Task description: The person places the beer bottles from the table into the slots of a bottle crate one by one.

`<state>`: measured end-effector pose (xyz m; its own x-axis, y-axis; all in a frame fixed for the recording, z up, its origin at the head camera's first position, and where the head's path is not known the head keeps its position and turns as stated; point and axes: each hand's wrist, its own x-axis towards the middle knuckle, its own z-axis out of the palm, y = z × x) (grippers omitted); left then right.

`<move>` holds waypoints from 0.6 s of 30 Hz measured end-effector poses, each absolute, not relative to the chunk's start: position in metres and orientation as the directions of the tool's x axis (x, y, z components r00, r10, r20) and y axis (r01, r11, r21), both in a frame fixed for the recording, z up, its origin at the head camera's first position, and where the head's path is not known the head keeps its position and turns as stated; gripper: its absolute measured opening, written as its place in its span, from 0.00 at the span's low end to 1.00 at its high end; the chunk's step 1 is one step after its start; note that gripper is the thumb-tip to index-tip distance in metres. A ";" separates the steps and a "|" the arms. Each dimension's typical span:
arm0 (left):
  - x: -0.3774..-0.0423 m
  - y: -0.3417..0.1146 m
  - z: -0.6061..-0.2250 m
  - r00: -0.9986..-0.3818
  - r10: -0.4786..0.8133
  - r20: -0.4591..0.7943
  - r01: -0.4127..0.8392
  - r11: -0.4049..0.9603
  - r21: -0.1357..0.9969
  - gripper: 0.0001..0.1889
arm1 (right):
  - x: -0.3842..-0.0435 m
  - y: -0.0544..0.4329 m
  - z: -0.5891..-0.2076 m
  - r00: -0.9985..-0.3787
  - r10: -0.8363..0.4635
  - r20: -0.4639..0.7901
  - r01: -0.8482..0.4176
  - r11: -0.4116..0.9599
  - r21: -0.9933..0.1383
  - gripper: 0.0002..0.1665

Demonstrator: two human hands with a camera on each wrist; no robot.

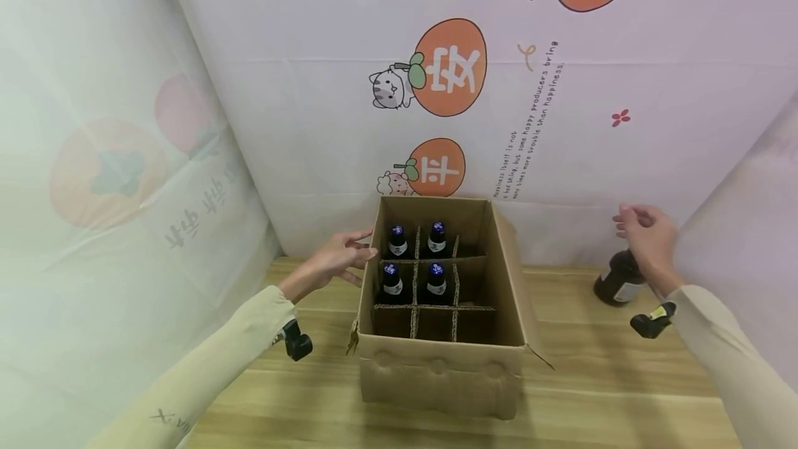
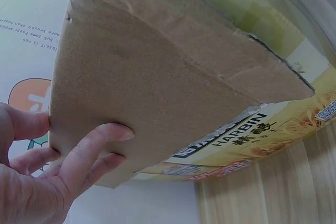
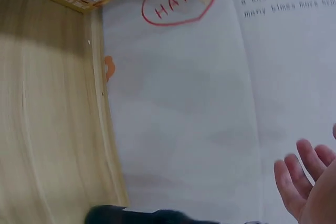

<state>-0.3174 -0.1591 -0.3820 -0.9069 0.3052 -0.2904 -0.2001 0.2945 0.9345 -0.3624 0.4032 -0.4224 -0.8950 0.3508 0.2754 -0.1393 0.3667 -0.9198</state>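
Observation:
An upright cardboard box [image 1: 436, 383] with its top open holds several dark bottles [image 1: 436, 283] with blue caps, each in its own divider slot. At its left side, my left hand [image 1: 333, 257] has its fingers spread and touching the outer wall. The left wrist view shows the extended fingertips [image 2: 118, 131] against a brown flap [image 2: 142, 61] that hangs down over the printed side. My right hand [image 1: 651, 238] is over another dark bottle [image 1: 620, 279] with a white label, overlapping its neck in the head view. Those fingers [image 3: 296, 182] are loosely bent, with nothing seen between them.
The box stands on a wooden table [image 1: 580, 373], close to a white cloth backdrop [image 1: 299, 116] with printed cartoons. A second cloth [image 1: 93, 283] hangs at the left. The box's right flap [image 1: 530, 296] sticks outward. Some slots in the right column and front row hold no bottle.

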 end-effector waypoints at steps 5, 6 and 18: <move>-0.319 -0.159 -0.384 -0.905 0.305 -0.297 -0.210 0.287 0.935 0.36 | -0.363 0.415 -0.426 -0.863 0.477 0.165 0.021 0.361 -0.932 0.09; -0.319 -0.160 -0.384 -0.905 0.306 -0.296 -0.209 0.287 0.935 0.36 | -0.363 0.416 -0.426 -0.861 0.487 0.148 0.057 0.382 -0.922 0.14; -0.319 -0.162 -0.384 -0.909 0.293 -0.295 -0.214 0.280 0.936 0.36 | -0.380 0.422 -0.443 -0.800 0.492 0.344 0.128 0.700 -0.703 0.28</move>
